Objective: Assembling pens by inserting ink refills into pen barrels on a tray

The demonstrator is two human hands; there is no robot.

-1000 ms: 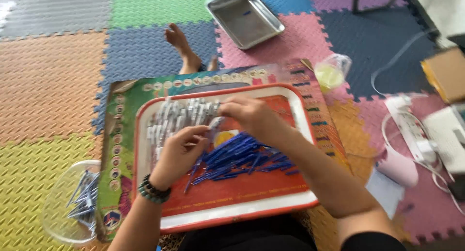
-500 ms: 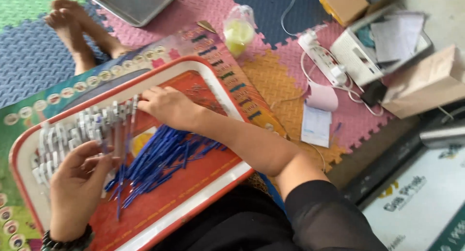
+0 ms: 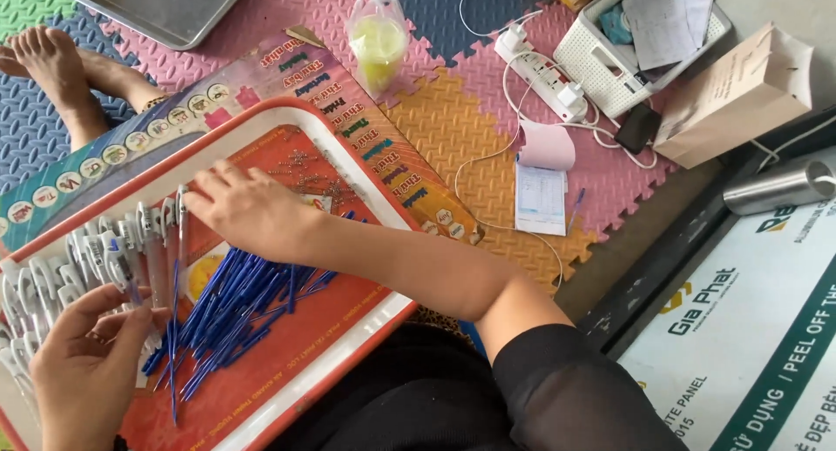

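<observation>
Left hand (image 3: 83, 373): lowest and nearest, fingers curled, thumb and fingertips pinching a white pen barrel (image 3: 131, 281) that stands upright out of the grip. A thin blue refill (image 3: 174, 329) runs vertically just beside this hand on its right.

Blue refills (image 3: 231, 316): a loose heap lying between the two hands, on the floor of the orange tray (image 3: 366, 168), fanned diagonally.

White pen barrels (image 3: 52, 272): a row directly above the left hand, side by side along the tray's left part, reaching up to the right hand.

Right hand (image 3: 248, 207): beyond the heap, palm down, fingers spread and extended leftward, fingertips touching the upper end of the barrel row. Whether it pinches one cannot be told. Small metal springs (image 3: 305, 168) lie scattered just beyond its knuckles.

Beyond the tray: a printed board (image 3: 383, 146) lies beneath it on the foam floor mat (image 3: 453, 103). Farther from the right hand stand a bagged yellow-green drink (image 3: 377, 37), a white power strip (image 3: 540, 72) and a paper notepad (image 3: 540, 194). Bare feet (image 3: 57, 63) and a steel tray (image 3: 157, 7) lie far beyond the left hand
</observation>
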